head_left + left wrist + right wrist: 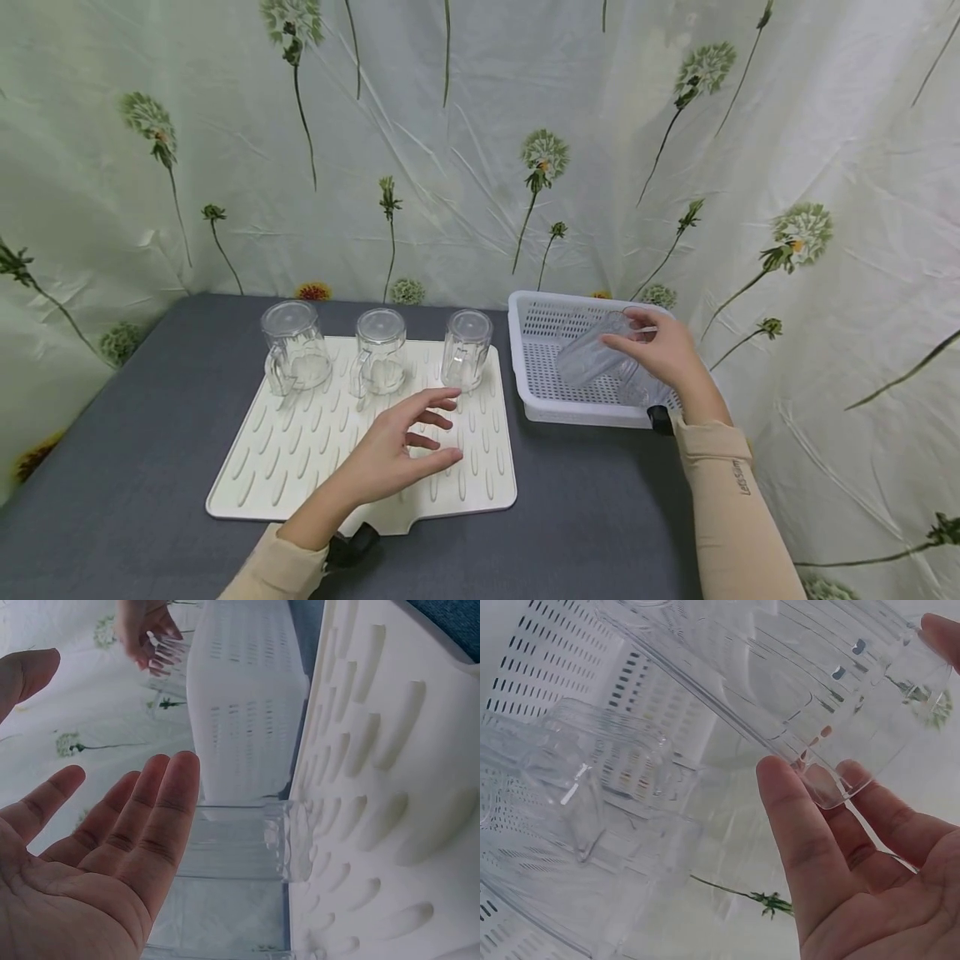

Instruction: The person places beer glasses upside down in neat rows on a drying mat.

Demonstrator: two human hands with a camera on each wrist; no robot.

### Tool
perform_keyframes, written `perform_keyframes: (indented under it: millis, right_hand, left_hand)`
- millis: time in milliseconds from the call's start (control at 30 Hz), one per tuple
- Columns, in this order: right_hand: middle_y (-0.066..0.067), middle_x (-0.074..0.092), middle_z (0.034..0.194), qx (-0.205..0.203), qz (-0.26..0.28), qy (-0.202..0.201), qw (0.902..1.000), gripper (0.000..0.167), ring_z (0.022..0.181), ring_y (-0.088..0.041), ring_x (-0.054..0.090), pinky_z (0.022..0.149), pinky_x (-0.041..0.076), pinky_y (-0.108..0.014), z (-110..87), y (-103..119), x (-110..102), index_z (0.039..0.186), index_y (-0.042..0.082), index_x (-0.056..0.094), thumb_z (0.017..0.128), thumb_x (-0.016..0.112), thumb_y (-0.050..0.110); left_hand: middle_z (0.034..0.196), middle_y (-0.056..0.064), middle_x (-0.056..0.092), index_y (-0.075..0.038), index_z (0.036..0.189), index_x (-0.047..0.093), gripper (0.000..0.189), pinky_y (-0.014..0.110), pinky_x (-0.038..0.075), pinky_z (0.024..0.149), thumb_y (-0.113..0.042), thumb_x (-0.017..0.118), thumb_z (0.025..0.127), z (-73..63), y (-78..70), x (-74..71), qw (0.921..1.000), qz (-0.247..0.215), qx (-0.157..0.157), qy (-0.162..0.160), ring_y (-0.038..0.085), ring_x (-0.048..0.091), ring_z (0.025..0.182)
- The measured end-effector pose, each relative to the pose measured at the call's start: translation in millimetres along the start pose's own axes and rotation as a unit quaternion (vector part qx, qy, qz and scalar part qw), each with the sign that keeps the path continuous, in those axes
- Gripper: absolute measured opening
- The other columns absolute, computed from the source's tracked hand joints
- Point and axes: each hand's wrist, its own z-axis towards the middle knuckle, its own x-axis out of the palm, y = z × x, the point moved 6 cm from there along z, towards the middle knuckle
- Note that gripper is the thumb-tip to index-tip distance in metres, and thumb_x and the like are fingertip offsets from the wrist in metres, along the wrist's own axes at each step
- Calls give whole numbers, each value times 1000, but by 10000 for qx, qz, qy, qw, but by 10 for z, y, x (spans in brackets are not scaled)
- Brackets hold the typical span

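My right hand (663, 346) grips one end of a tall clear drinking glass (588, 350), fingers and thumb on either side of it. The glass is tilted over the white basket (585, 412). In the right wrist view, more clear glassware (577, 776) lies in the basket below the held glass (780, 682). My left hand (393, 454) hovers above the white draining board (258, 454), fingers spread and holding nothing. Behind it, three clear glass mugs stand upside down along the board's back: a left one (296, 354), a middle one (381, 354) and a right one (467, 354).
The dark grey table (577, 508) carries the board and, to its right, the basket. A floral curtain (450, 167) hangs right behind the table and along both sides. The basket's perforated walls stand higher than the board.
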Motion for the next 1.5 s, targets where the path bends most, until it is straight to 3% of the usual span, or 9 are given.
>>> perform_keyframes:
  millis: [133,367,667,967,1100,1267,1400,1500]
  right_hand:
    - [-24,59,147,-26,85,-151,9998,82,133,-42,62,103,56,-52,-70,5,-42,155,3,53,95,78,54]
    - [-21,59,146,-28,360,-291,9989,80,132,-39,62,91,53,-27,-158,-7,-78,156,8,53,95,78,54]
    - [-18,58,147,89,494,-349,9981,80,133,-37,59,89,53,-28,-317,-52,-110,160,13,51,97,75,57]
    - [-20,58,149,28,814,-447,9957,78,135,-39,59,81,49,-10,-404,-31,-124,159,10,52,99,74,55]
    - [-19,57,150,43,907,-533,9944,77,133,-37,59,80,48,-9,-435,-55,-111,159,10,51,100,73,54]
    - [-19,56,148,13,1111,-654,9917,74,121,-22,61,78,52,-9,-462,-67,-86,158,9,52,100,74,50]
    - [-19,56,148,-79,1353,-675,9885,70,108,0,60,79,54,-9,-492,-71,-56,158,8,52,102,75,43]
    - [-17,55,148,-136,1589,-663,9850,68,104,10,59,80,55,-8,-525,-75,-29,158,7,51,103,74,38]
  left_hand:
    - [141,4,68,-31,155,54,70,31,65,87,-31,86,93,20,-17,17,10000,13,31,54,19,73,115]
    - [142,4,67,-31,155,53,71,30,65,87,-30,87,93,54,-59,31,10000,40,38,60,19,73,115]
    - [144,5,65,-29,157,51,74,30,65,89,-29,86,93,112,-141,63,9998,35,158,146,20,73,117]
    - [147,3,63,-30,157,51,75,29,65,89,-28,88,92,211,-257,39,9989,263,365,107,19,73,118]
    - [147,4,63,-29,157,51,76,30,65,89,-25,88,91,264,-307,29,9984,271,475,119,20,73,119]
    - [147,3,62,-30,157,50,76,30,65,89,-24,88,91,306,-342,17,9987,185,448,149,21,72,120]
    - [145,5,63,-31,156,51,75,31,66,88,-21,87,92,321,-345,27,9991,-165,285,250,23,71,121]
    - [144,5,63,-32,155,52,72,32,66,87,-19,86,93,335,-334,32,9983,-474,95,312,23,71,121]
